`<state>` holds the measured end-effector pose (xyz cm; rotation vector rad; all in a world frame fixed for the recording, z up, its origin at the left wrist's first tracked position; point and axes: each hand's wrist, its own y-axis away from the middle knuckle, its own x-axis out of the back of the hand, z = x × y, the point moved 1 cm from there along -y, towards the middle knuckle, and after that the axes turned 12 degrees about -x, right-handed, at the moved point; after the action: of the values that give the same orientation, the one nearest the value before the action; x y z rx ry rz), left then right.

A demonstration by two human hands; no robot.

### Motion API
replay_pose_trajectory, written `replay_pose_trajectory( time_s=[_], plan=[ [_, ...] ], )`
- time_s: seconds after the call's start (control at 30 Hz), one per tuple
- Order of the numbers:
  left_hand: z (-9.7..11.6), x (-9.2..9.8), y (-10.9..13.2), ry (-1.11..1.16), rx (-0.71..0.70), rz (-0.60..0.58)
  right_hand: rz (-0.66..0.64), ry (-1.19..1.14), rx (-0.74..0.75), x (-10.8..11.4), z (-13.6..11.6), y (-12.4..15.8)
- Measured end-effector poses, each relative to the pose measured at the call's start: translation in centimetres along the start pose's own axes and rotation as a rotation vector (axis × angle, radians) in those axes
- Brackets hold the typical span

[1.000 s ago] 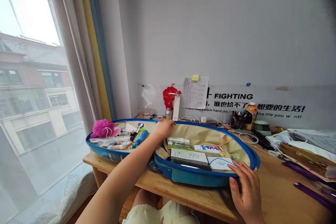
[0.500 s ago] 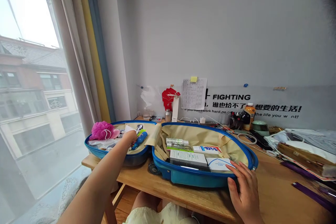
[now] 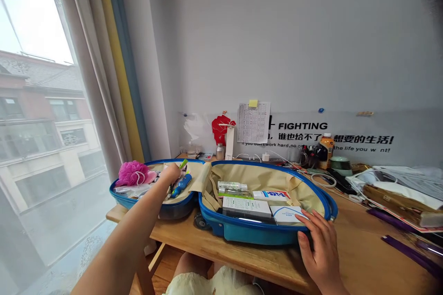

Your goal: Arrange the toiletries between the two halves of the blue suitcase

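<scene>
A blue suitcase (image 3: pixel 256 233) lies open on a wooden table (image 3: pixel 360 258), both halves lined in beige. My left hand (image 3: pixel 170 173) reaches into the left half (image 3: pixel 138 199), fingers closed round a small green-tipped item (image 3: pixel 183 164) that is lifted slightly, beside a blue tube (image 3: pixel 182 184) and a pink bath pouf (image 3: pixel 133 173). My right hand (image 3: pixel 320 249) lies flat with fingers spread on the front rim of the right half. That half holds white boxes (image 3: pixel 246 205), a toothpaste box (image 3: pixel 272 195) and a clear bottle (image 3: pixel 231 185).
Behind the suitcase stand an orange drink bottle (image 3: pixel 324 150), a green jar (image 3: pixel 340 163), a white cable (image 3: pixel 323 179) and small bottles by the wall. Papers and books (image 3: pixel 398 189) and purple pens (image 3: pixel 408 249) crowd the table's right. Curtains (image 3: pixel 114 69) and a window are to the left.
My left hand left the middle rim between the halves, moved into the left half and closed on the green-tipped item, which has risen. The right hand stayed on the front rim.
</scene>
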<state>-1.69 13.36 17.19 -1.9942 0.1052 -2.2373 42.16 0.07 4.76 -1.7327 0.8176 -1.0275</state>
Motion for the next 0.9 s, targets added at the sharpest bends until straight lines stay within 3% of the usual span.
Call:
replay_pose_trajectory(
  time_s=[0.1,0.2,0.33,0.47,0.63,0.9],
  plan=[
    [2.2,1.9,-0.3,0.013,-0.048,0.056,0.0,0.003,0.003,0.0,0.0,0.0],
    [6.2,2.8,-0.4,0.038,-0.242,0.063,-0.008,-0.007,-0.011,-0.1,0.2,0.1],
    [12.1,1.3,0.2,0.053,-0.531,-0.089,-0.015,-0.024,-0.03,-0.2,0.3,0.3],
    [15.9,-1.4,0.8,0.0,-0.656,-0.271,-0.004,-0.021,-0.024,-0.1,0.1,0.2],
    [17.4,-3.5,1.0,-0.064,-0.679,-0.386,-0.027,-0.01,-0.013,0.1,0.1,0.1],
    [17.3,-4.5,1.1,-0.056,-0.698,-0.462,-0.031,-0.015,-0.033,0.0,0.4,0.4]
  ],
)
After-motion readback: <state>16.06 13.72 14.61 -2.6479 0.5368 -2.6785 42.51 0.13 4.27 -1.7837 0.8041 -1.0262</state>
